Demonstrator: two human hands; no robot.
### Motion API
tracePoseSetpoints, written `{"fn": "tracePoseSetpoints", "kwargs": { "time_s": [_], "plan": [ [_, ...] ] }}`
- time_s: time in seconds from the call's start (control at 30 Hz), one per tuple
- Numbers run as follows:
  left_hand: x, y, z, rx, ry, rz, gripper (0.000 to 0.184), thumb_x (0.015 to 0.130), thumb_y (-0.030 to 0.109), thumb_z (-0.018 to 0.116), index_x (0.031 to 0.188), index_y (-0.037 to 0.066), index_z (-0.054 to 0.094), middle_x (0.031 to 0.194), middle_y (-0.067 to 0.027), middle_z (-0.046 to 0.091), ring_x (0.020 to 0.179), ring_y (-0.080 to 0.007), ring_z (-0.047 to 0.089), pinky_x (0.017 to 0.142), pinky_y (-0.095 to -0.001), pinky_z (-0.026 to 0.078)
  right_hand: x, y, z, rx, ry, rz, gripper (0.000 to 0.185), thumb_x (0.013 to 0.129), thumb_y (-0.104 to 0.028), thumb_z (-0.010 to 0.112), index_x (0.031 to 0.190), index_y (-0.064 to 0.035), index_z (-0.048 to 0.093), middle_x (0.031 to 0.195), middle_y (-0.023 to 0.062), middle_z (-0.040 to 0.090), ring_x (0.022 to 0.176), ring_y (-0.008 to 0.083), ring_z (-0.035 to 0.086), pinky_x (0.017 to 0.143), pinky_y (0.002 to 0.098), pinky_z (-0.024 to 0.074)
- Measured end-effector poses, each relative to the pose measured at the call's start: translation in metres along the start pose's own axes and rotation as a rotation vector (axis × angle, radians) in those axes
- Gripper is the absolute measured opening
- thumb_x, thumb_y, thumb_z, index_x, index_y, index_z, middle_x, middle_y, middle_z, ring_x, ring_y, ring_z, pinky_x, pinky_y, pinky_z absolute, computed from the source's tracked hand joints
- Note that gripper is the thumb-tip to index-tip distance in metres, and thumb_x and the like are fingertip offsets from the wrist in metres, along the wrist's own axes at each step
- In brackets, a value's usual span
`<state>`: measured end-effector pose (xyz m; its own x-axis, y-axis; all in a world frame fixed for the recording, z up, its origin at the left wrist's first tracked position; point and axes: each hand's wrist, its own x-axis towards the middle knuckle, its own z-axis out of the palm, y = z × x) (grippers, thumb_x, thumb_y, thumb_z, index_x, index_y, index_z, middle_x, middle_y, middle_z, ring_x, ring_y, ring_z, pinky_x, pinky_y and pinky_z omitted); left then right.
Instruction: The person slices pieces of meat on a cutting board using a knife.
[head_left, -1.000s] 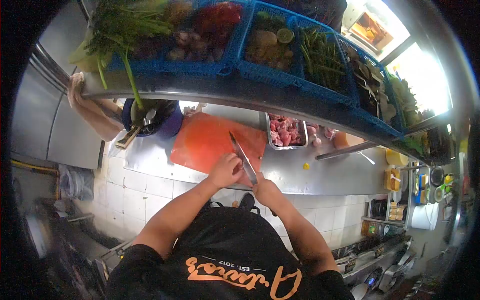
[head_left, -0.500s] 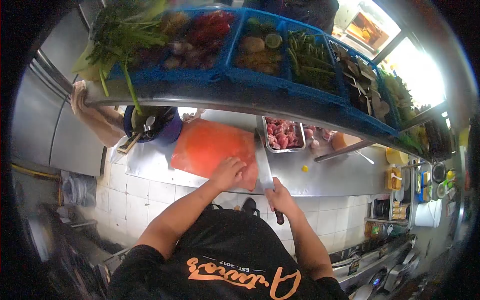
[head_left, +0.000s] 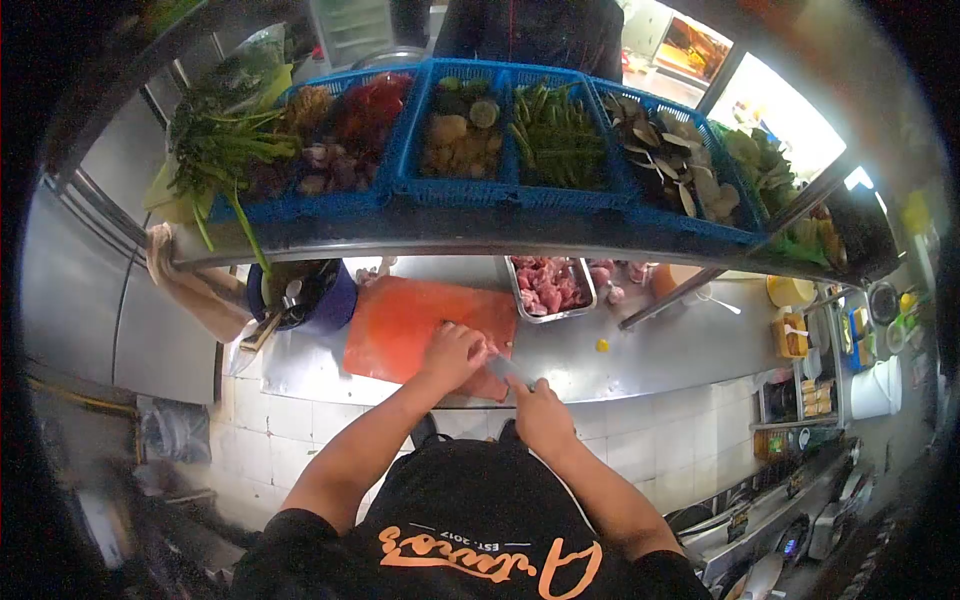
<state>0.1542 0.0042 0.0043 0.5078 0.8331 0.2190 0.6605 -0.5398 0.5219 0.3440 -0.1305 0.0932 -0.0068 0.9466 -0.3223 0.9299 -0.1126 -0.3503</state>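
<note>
On the steel counter lies an orange-red cutting board (head_left: pixel 385 325). Near its front right edge my left hand (head_left: pixel 455 355) is closed on a piece of pink meat (head_left: pixel 485 383), fingers curled. My right hand (head_left: pixel 543 415) grips a knife (head_left: pixel 508 370), whose blade points up and left toward the meat and my left fingers. The far end of the blade is partly hidden by the left hand. Behind the board's right side stands a metal tray (head_left: pixel 552 290) of cut raw meat.
A dark blue pot (head_left: pixel 335 305) with utensils stands left of the board. Above the counter, a steel shelf (head_left: pixel 420 235) holds blue baskets (head_left: pixel 400 185) of vegetables. A yellow scrap (head_left: pixel 602 345) lies on the counter at right, near a slanted metal bar (head_left: pixel 670 298).
The right hand and knife have come back left to the meat from the board's right side, the blade now tilted. My left fingers have curled in. The view has shifted, showing more beyond the shelf.
</note>
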Motion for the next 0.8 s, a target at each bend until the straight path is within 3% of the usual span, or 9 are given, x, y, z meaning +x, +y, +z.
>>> {"fn": "tracePoseSetpoints", "kwargs": {
  "time_s": [0.13,0.23,0.33,0.43,0.53,0.63,0.73,0.8],
  "plan": [
    [0.003,-0.018,0.007,0.098,-0.095,-0.103,0.019,0.083,0.022,0.068,0.098,0.011,0.07,0.109,-0.0111,0.064,0.107,-0.0329,0.059,0.095,-0.0466,0.049,-0.045,0.017,-0.043,-0.021,-0.171,0.039,0.051,0.094,-0.015,0.054,0.144,-0.027,0.05,0.11,0.0233,0.06,0.099,0.0438,0.066,0.084,0.0534,0.0548],
    [0.004,-0.006,0.001,-0.081,0.041,-0.009,0.019,0.081,0.018,0.067,0.098,0.01,0.071,0.111,-0.0096,0.064,0.111,-0.0319,0.059,0.094,-0.0462,0.05,-0.061,0.037,-0.065,-0.038,-0.205,0.073,0.052,0.092,-0.014,0.054,0.142,-0.0261,0.053,0.11,0.0238,0.063,0.099,0.0443,0.066,0.085,0.0539,0.0537],
    [0.024,0.003,0.014,-0.208,-0.277,0.273,0.028,0.077,0.018,0.067,0.104,0.01,0.069,0.123,-0.0143,0.062,0.114,-0.035,0.057,0.099,-0.0459,0.048,-0.075,0.056,-0.084,-0.034,-0.23,0.034,0.047,0.091,-0.017,0.055,0.137,-0.0245,0.058,0.105,0.0233,0.067,0.096,0.0436,0.067,0.085,0.0544,0.0536],
    [0.024,-0.003,0.02,-0.146,-0.397,0.379,0.031,0.077,0.02,0.069,0.106,0.011,0.07,0.121,-0.0129,0.062,0.116,-0.0326,0.056,0.099,-0.0481,0.047,-0.085,0.084,-0.088,-0.01,-0.25,-0.025,0.038,0.091,-0.022,0.059,0.129,-0.0219,0.064,0.102,0.0236,0.069,0.097,0.0427,0.067,0.086,0.0538,0.0526],
    [0.015,-0.006,0.021,0.007,-0.292,0.367,0.029,0.082,0.024,0.065,0.11,0.017,0.07,0.112,-0.0073,0.063,0.107,-0.0306,0.06,0.089,-0.0485,0.05,-0.088,0.081,-0.104,0.021,-0.258,0.038,0.035,0.092,-0.025,0.061,0.126,-0.0191,0.066,0.097,0.0245,0.071,0.094,0.0443,0.067,0.085,0.054,0.0524],
    [-0.012,-0.006,0.015,0.054,-0.246,0.082,0.03,0.083,0.029,0.066,0.11,0.016,0.069,0.112,-0.0086,0.062,0.106,-0.0299,0.061,0.081,-0.0518,0.047,-0.092,0.088,-0.092,0.055,-0.241,0.077,0.029,0.092,-0.024,0.06,0.119,-0.0153,0.065,0.093,0.0252,0.07,0.089,0.0475,0.067,0.081,0.0574,0.0523],
    [-0.036,-0.014,0.021,-0.012,-0.085,-0.007,0.031,0.083,0.034,0.067,0.108,0.016,0.069,0.111,-0.009,0.061,0.103,-0.0295,0.062,0.077,-0.0514,0.042,-0.079,0.088,-0.063,0.085,-0.196,0.071,0.024,0.093,-0.023,0.059,0.112,-0.008,0.059,0.091,0.0274,0.069,0.087,0.0498,0.066,0.079,0.0596,0.0516],
    [-0.042,-0.007,0.013,0.031,-0.003,-0.024,0.026,0.084,0.033,0.067,0.105,0.018,0.07,0.106,-0.0089,0.063,0.103,-0.0299,0.062,0.082,-0.0502,0.043,-0.065,0.076,-0.035,0.107,-0.156,0.071,0.026,0.092,-0.021,0.058,0.11,-0.0028,0.053,0.09,0.0302,0.068,0.086,0.0515,0.066,0.078,0.0604,0.0511]
  ]
}}
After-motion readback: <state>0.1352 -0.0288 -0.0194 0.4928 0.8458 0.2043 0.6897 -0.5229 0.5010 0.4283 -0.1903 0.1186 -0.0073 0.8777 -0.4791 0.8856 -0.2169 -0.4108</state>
